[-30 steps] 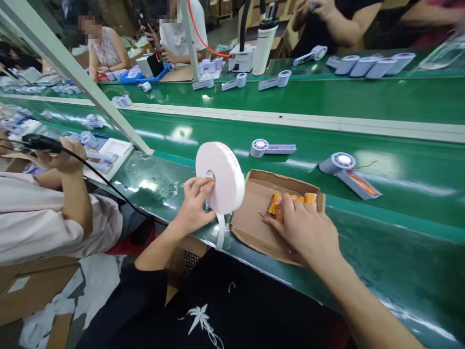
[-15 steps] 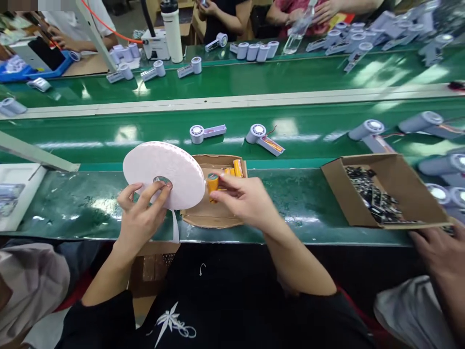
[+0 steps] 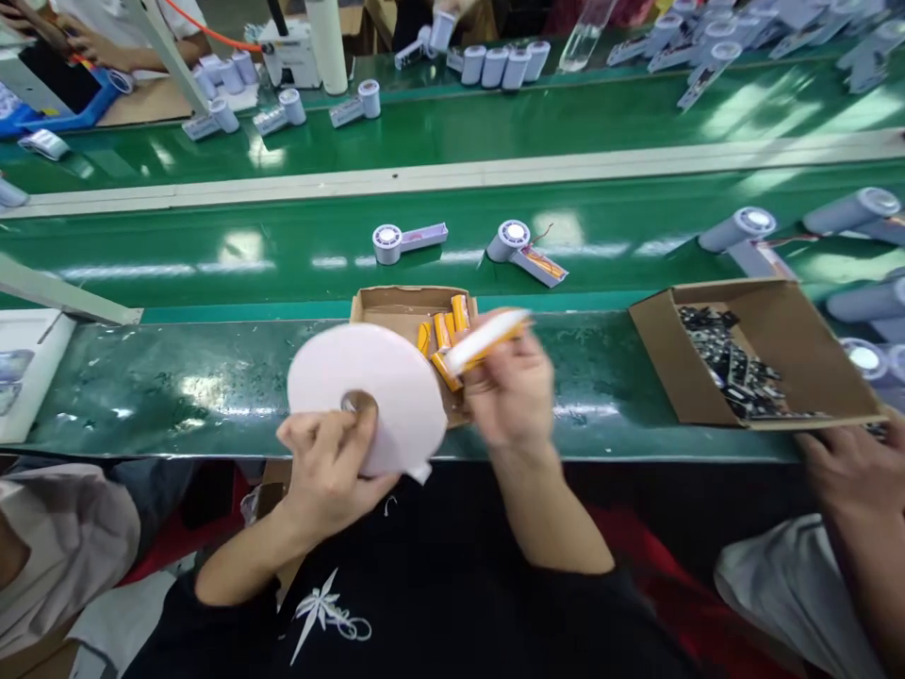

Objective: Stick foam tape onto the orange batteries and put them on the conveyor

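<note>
My left hand (image 3: 332, 457) grips a large white roll of tape (image 3: 396, 396), with fingers at its centre hole and the thumb along the lower edge. A short tape end sticks out at the roll's bottom right. In my right hand (image 3: 513, 387) is an orange battery (image 3: 489, 341) with a white strip along its upper side, tilted and slightly blurred. Beneath both hands lies a shallow cardboard tray (image 3: 386, 300), partly hidden by the roll. Several other orange batteries (image 3: 443, 332) rest in the tray, some showing white strips.
Two grey fan bodies (image 3: 386, 243) (image 3: 510, 240) lie on the green conveyor belt (image 3: 297, 240). At right stands a cardboard box (image 3: 798, 349) of small dark parts, touched by another person's hand (image 3: 855, 462). More fan bodies line the far bench, where co-workers sit.
The roll has moved right and toward me, and its hanging tape end is shorter. My right hand has lifted the battery, turned it lengthwise, and a white strip now shows on it.
</note>
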`<state>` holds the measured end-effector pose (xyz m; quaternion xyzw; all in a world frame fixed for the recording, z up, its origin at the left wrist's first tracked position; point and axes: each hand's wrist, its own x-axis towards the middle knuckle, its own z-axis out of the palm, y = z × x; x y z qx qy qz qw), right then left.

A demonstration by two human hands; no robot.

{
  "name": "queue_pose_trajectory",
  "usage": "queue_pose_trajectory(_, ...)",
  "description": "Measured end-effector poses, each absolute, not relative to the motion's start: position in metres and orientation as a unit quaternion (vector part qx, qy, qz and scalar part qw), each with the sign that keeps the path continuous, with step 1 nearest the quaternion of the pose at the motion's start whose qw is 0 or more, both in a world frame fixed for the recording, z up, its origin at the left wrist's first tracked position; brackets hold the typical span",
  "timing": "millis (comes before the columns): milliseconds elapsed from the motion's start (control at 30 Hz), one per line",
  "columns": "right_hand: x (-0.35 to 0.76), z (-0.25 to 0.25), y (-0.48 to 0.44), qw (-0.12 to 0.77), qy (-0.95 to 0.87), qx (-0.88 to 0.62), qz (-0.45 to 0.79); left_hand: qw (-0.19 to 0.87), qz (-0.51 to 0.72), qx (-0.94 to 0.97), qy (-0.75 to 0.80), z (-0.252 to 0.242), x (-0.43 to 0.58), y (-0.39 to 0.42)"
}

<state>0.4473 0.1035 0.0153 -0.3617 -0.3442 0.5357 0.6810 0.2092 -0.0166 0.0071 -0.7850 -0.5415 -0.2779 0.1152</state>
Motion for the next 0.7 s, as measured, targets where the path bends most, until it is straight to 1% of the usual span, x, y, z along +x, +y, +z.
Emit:
queue_pose_trajectory(67,0.501,0.027,0.115,0.755,-0.335,-0.376,0.42,0.061,-0.255,-0.794,-0.548,-0.001,0.172,-0.035)
queue_pose_trajectory(100,0.527,0.03,0.118,0.787,-0.32,-0.383,0.363,0.053,-0.236,-0.784,-0.572,-0.006,0.147,-0.04)
queue_pose_trajectory(133,0.55,0.03,0.119,0.804,-0.304,-0.386,0.335,0.059,-0.213,-0.76,-0.611,-0.011,0.12,-0.042)
queue_pose_trajectory(167,0.57,0.027,0.118,0.812,-0.289,-0.386,0.328,0.054,-0.182,-0.729,-0.658,-0.015,0.094,-0.04)
queue_pose_trajectory(233,0.593,0.014,0.112,0.801,-0.272,-0.385,0.369,0.007,-0.144,-0.679,-0.72,-0.015,0.055,-0.021)
queue_pose_trajectory(300,0.598,0.0,0.105,0.778,-0.271,-0.387,0.414,-0.023,-0.185,-0.664,-0.724,-0.003,0.049,0.02)
queue_pose_trajectory(367,0.591,-0.006,0.102,0.77,-0.275,-0.389,0.424,-0.017,-0.25,-0.696,-0.673,0.014,0.078,0.081)
queue_pose_trajectory(400,0.584,-0.005,0.102,0.77,-0.281,-0.385,0.424,-0.011,-0.251,-0.73,-0.635,0.022,0.102,0.118)
queue_pose_trajectory(500,0.563,0.008,0.102,0.768,-0.311,-0.37,0.421,-0.026,-0.146,-0.83,-0.538,0.036,0.186,0.235)
queue_pose_trajectory(567,0.554,0.015,0.098,0.76,-0.341,-0.375,0.408,0.005,-0.067,-0.846,-0.529,0.034,0.233,0.296)
queue_pose_trajectory(633,0.553,0.014,0.087,0.748,-0.373,-0.395,0.381,0.014,0.037,-0.845,-0.534,0.028,0.264,0.334)
queue_pose_trajectory(700,0.563,0.006,0.074,0.73,-0.402,-0.419,0.361,0.003,0.096,-0.84,-0.534,0.02,0.279,0.352)
